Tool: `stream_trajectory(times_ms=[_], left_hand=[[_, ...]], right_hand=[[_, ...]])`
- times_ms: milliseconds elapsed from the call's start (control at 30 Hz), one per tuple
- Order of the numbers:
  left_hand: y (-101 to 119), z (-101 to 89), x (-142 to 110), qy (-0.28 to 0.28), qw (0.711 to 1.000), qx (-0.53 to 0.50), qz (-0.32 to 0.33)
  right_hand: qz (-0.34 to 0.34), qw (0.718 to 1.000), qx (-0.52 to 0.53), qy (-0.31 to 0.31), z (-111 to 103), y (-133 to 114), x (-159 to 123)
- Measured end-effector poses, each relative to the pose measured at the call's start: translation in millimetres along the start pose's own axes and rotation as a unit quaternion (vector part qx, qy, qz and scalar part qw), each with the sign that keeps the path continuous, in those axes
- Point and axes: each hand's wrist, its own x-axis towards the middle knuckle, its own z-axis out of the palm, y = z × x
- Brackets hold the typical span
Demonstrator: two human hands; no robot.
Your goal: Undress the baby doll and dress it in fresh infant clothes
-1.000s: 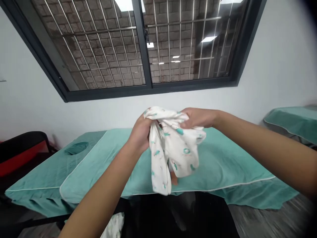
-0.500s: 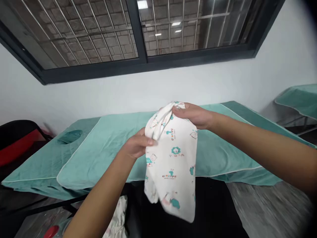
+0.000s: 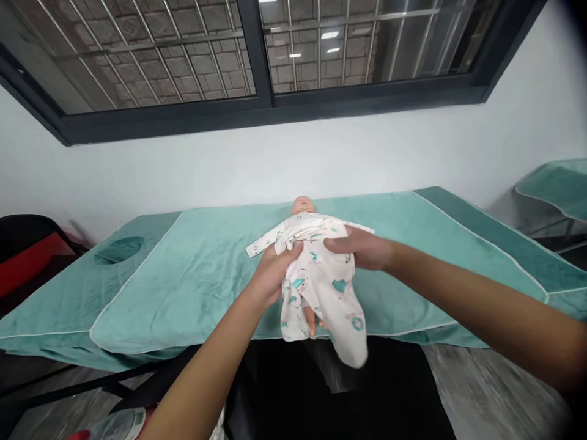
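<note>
The cloth (image 3: 338, 287), white with a small print, is at the centre of the frame, in front of the doll (image 3: 303, 205). Left hand (image 3: 276, 269): closed on the cloth's upper left edge, thumb on top. Right hand (image 3: 360, 245): closed on its upper right edge, thumb likewise on top. Two lower ends hang free; the right one reaches past the near edge of the towel (image 3: 183, 293).

Risks, in this inspector's judgement: the hanging end could catch on the towel's edge if the hands were lowered quickly. The bunched upper edge could twist if one hand turned more than the other. A leg could snag in a fold, since the cloth blocks the view of most of the doll's lower body. A hard pull could drag the shirt (image 3: 265, 240) askew; whether cloth and shirt are joined cannot be told.

Count: hands, two; held cloth, one; doll, one, its head toward the wall; shirt, one, with two sleeves spread; feet, one plain, a second only partly seen; towel, one; beds, two, the main bed (image 3: 59, 305) across the frame and another (image 3: 557, 186) at the right edge; window (image 3: 263, 104), one; chair (image 3: 34, 263), one, at the left edge.
</note>
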Motion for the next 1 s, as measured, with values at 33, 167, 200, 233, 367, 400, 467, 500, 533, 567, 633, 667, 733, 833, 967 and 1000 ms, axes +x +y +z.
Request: stream_trajectory(times_ms=[33,167,200,233,367,400,467,500,533,567,633,667,733,833,967,1000], left_hand=[[-3.2,-0.3,1.2,0.015,1.0,-0.009,0.007],[-19.3,-2.4,-0.5,0.043,0.997,-0.062,-0.002],[-24.1,-3.8,-4.0,0.042,0.997,-0.066,-0.02],[-29.0,-5.7,-8.7,0.039,0.996,-0.062,-0.044],[-46.7,-19.0,-31.8,-0.016,0.981,0.053,-0.186],[-50.5,-22.6,-36.5,-0.042,0.971,0.093,-0.215],[-58.1,-28.4,-42.7,-0.088,0.953,0.164,-0.238],[-62.3,-30.3,-44.2,-0.104,0.947,0.194,-0.232],[-66.9,-31.7,-45.0,-0.113,0.943,0.224,-0.217],[-72.0,-32.6,-45.2,-0.119,0.938,0.259,-0.197],[-83.3,-33.4,-44.9,-0.125,0.919,0.342,-0.153],[-89.0,-33.4,-44.9,-0.122,0.905,0.386,-0.131],[-99.3,-32.6,-45.8,-0.113,0.878,0.457,-0.094],[-108.0,-29.7,-49.0,-0.107,0.853,0.506,-0.073],[-106.3,-24.4,-51.3,-0.104,0.862,0.489,-0.08],[-104.7,-23.2,-50.4,-0.102,0.873,0.47,-0.079]], right_hand=[[0.026,0.999,0.02,-0.006,0.7,10.1,-0.9],[0.112,0.993,0.038,-0.009,3.3,44.9,-10.2],[0.112,0.993,0.049,0.003,4.3,51.4,-14.3],[0.102,0.992,0.066,0.024,5.8,57.9,-19.3],[0.057,0.974,0.15,0.16,19.7,94.4,-44.9],[0.06,0.966,0.161,0.193,24.5,108.1,-51.6],[0.072,0.95,0.164,0.258,33.3,139.2,-63.5],[0.072,0.942,0.153,0.289,36.7,155.5,-68.4],[0.068,0.934,0.128,0.327,39.2,171.1,-72.4],[0.062,0.924,0.089,0.366,40.9,185.4,-75.6],[0.053,0.907,0.002,0.418,42.6,208.4,-79.8],[0.053,0.9,-0.034,0.431,43.1,216.8,-81.0],[0.062,0.894,-0.081,0.437,44.8,228.4,-81.8],[0.075,0.888,-0.115,0.439,49.8,237.0,-79.9],[0.028,0.877,-0.156,0.453,51.4,237.9,-76.8],[0.015,0.874,-0.167,0.456,48.6,236.4,-77.0]])
